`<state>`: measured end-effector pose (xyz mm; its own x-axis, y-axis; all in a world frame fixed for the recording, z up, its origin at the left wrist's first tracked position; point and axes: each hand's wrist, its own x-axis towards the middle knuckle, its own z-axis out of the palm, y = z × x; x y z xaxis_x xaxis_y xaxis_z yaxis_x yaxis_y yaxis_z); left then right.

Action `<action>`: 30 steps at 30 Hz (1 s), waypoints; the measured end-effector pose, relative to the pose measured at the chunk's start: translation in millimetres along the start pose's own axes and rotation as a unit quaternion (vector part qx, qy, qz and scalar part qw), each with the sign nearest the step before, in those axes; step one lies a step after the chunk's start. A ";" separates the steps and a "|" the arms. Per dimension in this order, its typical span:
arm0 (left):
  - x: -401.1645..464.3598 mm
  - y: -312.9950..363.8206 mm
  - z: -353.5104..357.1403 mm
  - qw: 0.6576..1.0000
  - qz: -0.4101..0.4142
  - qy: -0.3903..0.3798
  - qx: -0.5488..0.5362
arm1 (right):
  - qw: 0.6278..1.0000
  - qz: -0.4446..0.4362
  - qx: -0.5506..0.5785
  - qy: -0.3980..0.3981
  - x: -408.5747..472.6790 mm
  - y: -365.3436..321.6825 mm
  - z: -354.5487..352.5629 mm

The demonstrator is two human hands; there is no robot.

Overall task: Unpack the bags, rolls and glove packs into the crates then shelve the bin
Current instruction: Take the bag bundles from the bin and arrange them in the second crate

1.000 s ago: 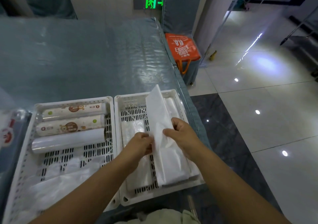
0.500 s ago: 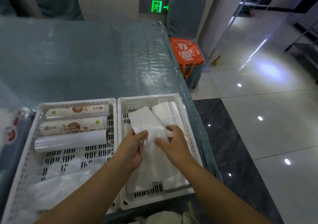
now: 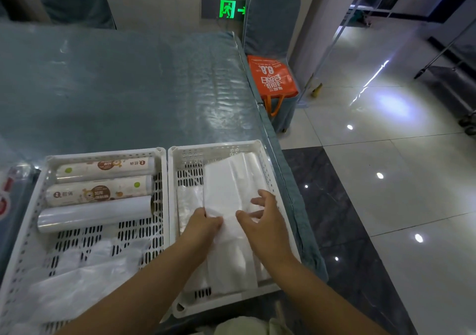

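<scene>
Two white slotted crates stand side by side at the table's near edge. The right crate (image 3: 180,151) holds flat white bag packs (image 3: 224,187) laid lengthwise, with a clear plastic pack (image 3: 189,200) on their left. My left hand (image 3: 203,227) pinches the near part of the top white pack. My right hand (image 3: 262,221) hovers just over the same pack with fingers spread and loose. The left crate (image 3: 103,153) holds three rolls (image 3: 98,193) across its far half and thin clear plastic packs (image 3: 85,275) in its near half.
The table (image 3: 116,90) is covered in blue-grey cloth under clear film; its right edge runs beside the right crate. A covered chair (image 3: 270,20) with an orange bag (image 3: 270,77) stands past the far corner. A clear bin's edge (image 3: 10,200) shows at the far left. Glossy tiled floor lies on the right.
The white pack, held upright on its edge a second ago, has been lowered flat onto the stack in the right crate. My right hand has let go and opened above it.
</scene>
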<state>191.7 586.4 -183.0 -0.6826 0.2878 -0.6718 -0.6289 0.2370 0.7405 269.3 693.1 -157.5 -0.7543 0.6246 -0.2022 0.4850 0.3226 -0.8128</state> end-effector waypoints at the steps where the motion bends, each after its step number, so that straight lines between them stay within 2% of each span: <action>1: 1.4 -3.9 0.9 0.997 0.013 0.028 0.070 | 1.000 0.010 0.010 0.015 1.3 4.3 -2.0; 5: 6.6 -11.3 3.3 0.983 0.083 0.032 0.161 | 0.997 0.037 0.030 0.058 8.3 17.6 -14.4; 8: 8.7 -17.5 5.0 0.971 0.126 0.033 0.198 | 0.998 0.032 -0.012 0.058 8.9 25.4 -21.5; 12: 10.9 -22.0 3.9 0.959 0.140 0.045 0.243 | 0.994 -0.010 -0.101 0.043 5.9 34.0 -23.5; 17: 7.8 -29.2 10.7 0.867 0.201 0.112 0.441 | 0.967 -0.066 -0.245 0.024 4.2 35.8 -17.3; 20: 4.3 -35.3 10.3 0.864 0.220 0.119 0.437 | 0.961 -0.058 -0.270 0.010 7.7 31.2 -13.9; 25: 1.3 -41.0 12.6 0.850 0.283 0.079 0.438 | 0.956 -0.013 -0.291 -0.039 19.6 20.4 -4.8; 30: 0.2 -37.3 26.6 0.865 0.283 0.045 0.411 | 0.960 -0.012 -0.280 -0.001 24.3 17.5 -8.0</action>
<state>224.8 602.3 -210.2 -0.8443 0.5088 -0.1682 0.2677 0.6723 0.6902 263.0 719.6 -172.3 -0.7687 0.6114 -0.1877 0.6289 0.6693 -0.3955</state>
